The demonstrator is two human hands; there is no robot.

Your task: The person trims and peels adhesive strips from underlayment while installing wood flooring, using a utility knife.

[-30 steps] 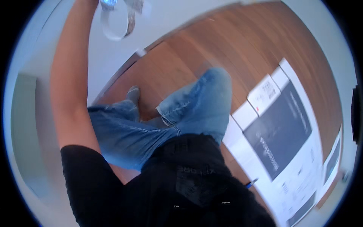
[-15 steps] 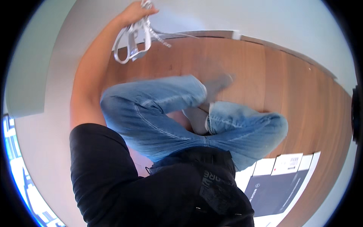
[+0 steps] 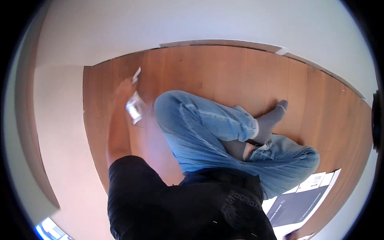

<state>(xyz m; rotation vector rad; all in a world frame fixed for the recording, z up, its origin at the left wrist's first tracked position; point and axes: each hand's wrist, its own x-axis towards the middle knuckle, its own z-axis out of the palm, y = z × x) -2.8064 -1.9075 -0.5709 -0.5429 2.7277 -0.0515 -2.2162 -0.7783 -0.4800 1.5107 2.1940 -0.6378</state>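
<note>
My left hand (image 3: 127, 87) is held out to the left, over the wood floor and beyond my bent left knee. Its fingers are closed on a bundle of white cords (image 3: 135, 108), part of which hangs below the hand while a thin white end sticks out above it. Motion smears both hand and bundle, so the finer shape of the cords does not show. My right hand is not visible. By the lower right edge, a small dark patch (image 3: 293, 235) beside a box is too unclear to name.
I sit cross-legged on the wood floor (image 3: 224, 72), in jeans (image 3: 208, 120) and grey socks (image 3: 273, 122). A white and dark grey box (image 3: 296, 206) lies at my right. Pale walls (image 3: 224, 20) curve round the front and left, with a baseboard (image 3: 224, 43) along the front.
My left hand has come down and back from near the front wall to above the floor at my left, with the cords still in it. The view has turned leftward.
</note>
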